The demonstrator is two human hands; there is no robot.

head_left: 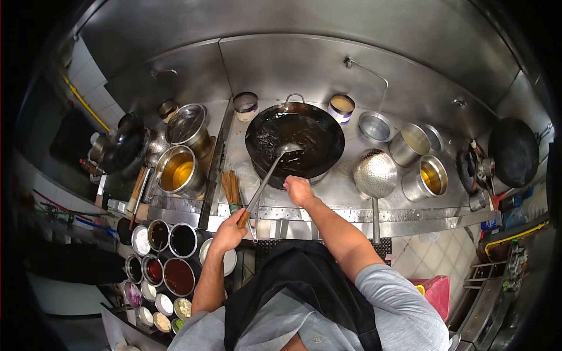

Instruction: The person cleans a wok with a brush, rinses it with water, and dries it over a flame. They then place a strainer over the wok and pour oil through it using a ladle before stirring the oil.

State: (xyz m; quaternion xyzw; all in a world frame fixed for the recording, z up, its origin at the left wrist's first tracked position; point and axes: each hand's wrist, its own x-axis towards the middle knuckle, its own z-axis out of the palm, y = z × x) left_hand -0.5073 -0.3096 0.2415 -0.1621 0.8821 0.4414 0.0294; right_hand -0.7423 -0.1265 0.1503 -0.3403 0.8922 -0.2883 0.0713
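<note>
My left hand [229, 234] is closed around the wooden handle end of a long metal ladle [267, 178]. The ladle slants up to the right, and its bowl lies in dark liquid inside a large black wok [333, 131]. At the near rim of this wok, my right hand [299, 191] is closed with its fingers curled; it covers the spot where a handle may be. A loop handle shows on the wok's far side. Just beyond my left hand is a bristle wok brush [232, 188] with a green binding.
Pots of yellow liquid stand left [177, 171] and right [433, 176]. A perforated strainer [376, 174] rests right of the wok. Two cans [245, 105] [341, 109] flank its back. Several sauce and ingredient containers [179, 276] sit at lower left. A tap [370, 71] hangs from the back wall.
</note>
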